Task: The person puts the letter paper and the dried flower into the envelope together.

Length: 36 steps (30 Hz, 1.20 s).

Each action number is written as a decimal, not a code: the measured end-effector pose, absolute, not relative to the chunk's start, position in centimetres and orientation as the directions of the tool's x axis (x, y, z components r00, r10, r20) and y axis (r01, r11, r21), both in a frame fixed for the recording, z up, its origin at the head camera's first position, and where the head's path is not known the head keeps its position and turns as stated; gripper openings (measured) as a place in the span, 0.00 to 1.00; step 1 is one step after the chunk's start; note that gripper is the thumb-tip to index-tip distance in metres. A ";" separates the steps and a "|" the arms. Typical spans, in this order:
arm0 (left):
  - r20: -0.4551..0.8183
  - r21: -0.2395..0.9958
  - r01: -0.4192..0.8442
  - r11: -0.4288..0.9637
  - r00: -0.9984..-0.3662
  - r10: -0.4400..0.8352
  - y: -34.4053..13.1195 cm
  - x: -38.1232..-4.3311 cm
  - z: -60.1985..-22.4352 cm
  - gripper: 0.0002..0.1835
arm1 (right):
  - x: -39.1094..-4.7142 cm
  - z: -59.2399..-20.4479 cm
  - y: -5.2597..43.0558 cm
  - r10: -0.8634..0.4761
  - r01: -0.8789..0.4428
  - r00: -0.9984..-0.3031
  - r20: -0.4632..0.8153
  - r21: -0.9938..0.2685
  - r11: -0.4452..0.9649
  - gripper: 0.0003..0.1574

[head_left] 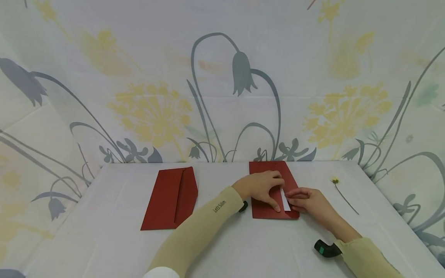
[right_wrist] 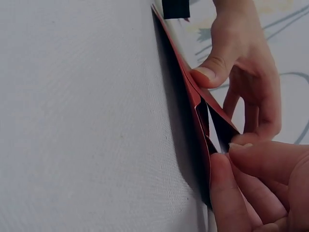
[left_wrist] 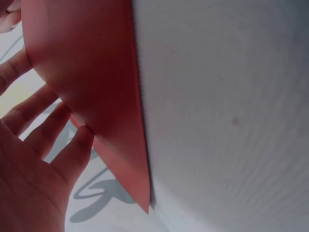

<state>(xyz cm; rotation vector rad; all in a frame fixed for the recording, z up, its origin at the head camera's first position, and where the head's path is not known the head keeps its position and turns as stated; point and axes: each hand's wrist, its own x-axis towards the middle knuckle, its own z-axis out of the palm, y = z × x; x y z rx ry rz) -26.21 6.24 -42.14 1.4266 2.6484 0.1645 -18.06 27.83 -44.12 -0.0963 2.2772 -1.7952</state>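
Note:
A red envelope point(head_left: 264, 210) lies at the right of centre, its side opening slightly spread in the right wrist view. My left hand point(head_left: 260, 185) grips it from above, thumb on its face and fingertips at the lip of the opening. A white card point(head_left: 284, 201) shows as a narrow strip in that opening. My right hand point(head_left: 309, 200) is at the opening, thumb and index finger pinching the card's edge. Most of the card is hidden inside the envelope. In the left wrist view, several left fingertips touch the edge of the red envelope point(left_wrist: 91, 58).
A second red envelope point(head_left: 163, 199) lies at the left with its flap toward the right. A small yellow flower point(head_left: 335, 180) on a thin stem lies to the right. Behind the white table point(head_left: 104, 251) rises a flower-printed cloth point(head_left: 219, 96).

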 end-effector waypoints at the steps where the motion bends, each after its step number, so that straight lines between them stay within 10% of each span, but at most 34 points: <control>1: -0.061 0.155 0.822 0.548 -0.546 0.836 6.2 -26.2 -42.1 0.38 | -18.0 -44.1 27.9 -0.208 0.097 -0.967 -0.148 -0.967 0.236 0.23; 21: -0.030 0.156 0.834 0.530 -0.532 0.846 6.2 -26.2 -42.2 0.36 | -16.9 -43.3 26.3 -0.106 0.009 -0.990 -0.091 -0.801 0.598 0.15; 36: -0.033 0.171 0.824 0.540 -0.543 0.839 6.1 -26.5 -42.6 0.37 | -17.2 -43.6 25.6 -0.184 0.092 -0.967 -0.178 -0.912 0.400 0.20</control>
